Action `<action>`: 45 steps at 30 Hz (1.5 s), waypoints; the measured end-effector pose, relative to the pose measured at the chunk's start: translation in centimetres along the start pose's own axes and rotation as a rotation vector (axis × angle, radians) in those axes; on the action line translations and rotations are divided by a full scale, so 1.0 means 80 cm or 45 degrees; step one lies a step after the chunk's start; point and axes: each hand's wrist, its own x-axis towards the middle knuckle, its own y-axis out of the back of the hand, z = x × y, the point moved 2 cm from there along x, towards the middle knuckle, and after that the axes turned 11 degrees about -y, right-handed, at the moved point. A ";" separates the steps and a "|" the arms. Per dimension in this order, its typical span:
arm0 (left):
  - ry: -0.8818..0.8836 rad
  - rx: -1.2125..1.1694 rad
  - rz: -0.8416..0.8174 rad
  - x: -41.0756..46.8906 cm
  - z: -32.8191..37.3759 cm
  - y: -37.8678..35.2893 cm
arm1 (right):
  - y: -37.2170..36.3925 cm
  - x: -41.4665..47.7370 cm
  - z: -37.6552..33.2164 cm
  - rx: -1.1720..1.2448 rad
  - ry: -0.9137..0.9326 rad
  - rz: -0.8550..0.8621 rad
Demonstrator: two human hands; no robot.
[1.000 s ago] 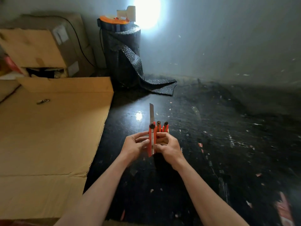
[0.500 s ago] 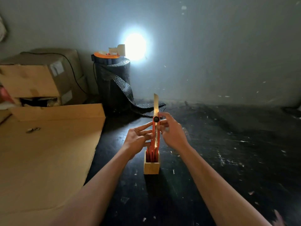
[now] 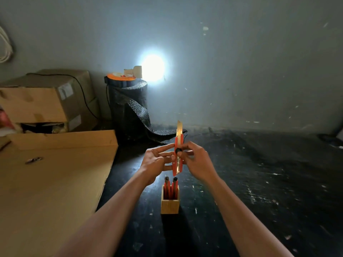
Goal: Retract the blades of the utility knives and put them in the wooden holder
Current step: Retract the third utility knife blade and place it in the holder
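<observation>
Dim room lit by one glaring lamp against the wall, edges bowed, right side blurred.

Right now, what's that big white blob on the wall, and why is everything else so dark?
Head view: the blob is glare where what looks like a small lamp shines on the wall, washing that patch out; the floor is dim with scattered glints; the blade of the held utility knife catches warm light; the right hand looks slightly smeared.
</observation>
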 end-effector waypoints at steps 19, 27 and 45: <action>0.043 0.027 0.007 0.013 0.001 -0.004 | 0.005 0.006 0.023 0.055 -0.027 -0.103; -0.039 0.073 0.016 0.021 0.014 -0.003 | 0.005 0.009 0.020 0.075 -0.016 -0.151; -0.075 0.110 0.125 0.030 0.015 -0.003 | -0.013 -0.014 0.020 -0.026 -0.028 0.019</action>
